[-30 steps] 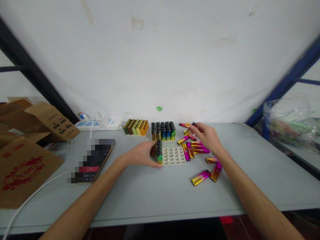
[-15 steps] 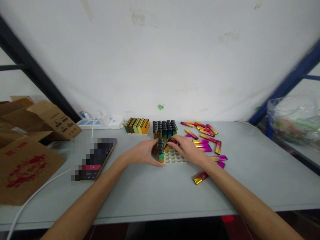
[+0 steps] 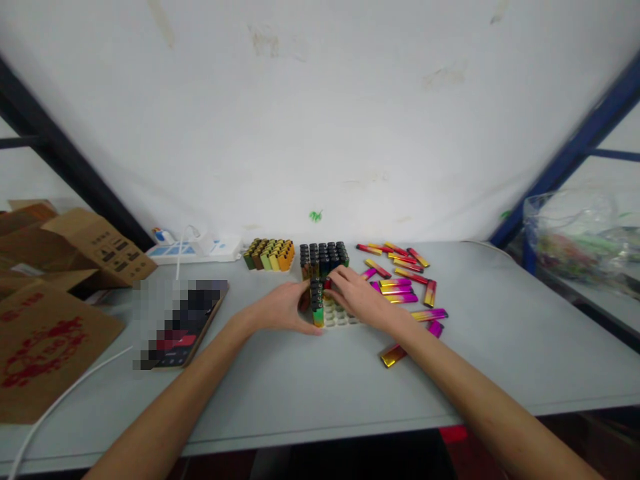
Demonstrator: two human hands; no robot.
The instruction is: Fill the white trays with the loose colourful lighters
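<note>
A white tray [image 3: 340, 317] with rows of holes lies in front of me. One row of upright lighters with black tops and green-orange bodies [image 3: 317, 312] fills its left end. My left hand [image 3: 285, 308] is curved around that end, thumb at the near corner, fingers at the far side, holding the tray. Between the fingertips of my right hand [image 3: 357, 292] is a red lighter [image 3: 327, 283], roughly upright beside the filled row. My fingers hide much of it, and whether it sits in a hole I cannot tell.
Behind the tray stand a block of black-topped lighters [image 3: 324, 252] and a yellow-green block [image 3: 270, 255]. Loose lighters [image 3: 400, 291] lie scattered right. A phone [image 3: 193, 327], a power strip [image 3: 220, 250], a cardboard box [image 3: 55, 340] and white cable are left; a clear plastic bag [image 3: 580, 240] is right.
My right hand has brought the red lighter from tilted to nearly upright, close against the filled row. My left hand keeps its place at the tray. The view has shifted slightly.
</note>
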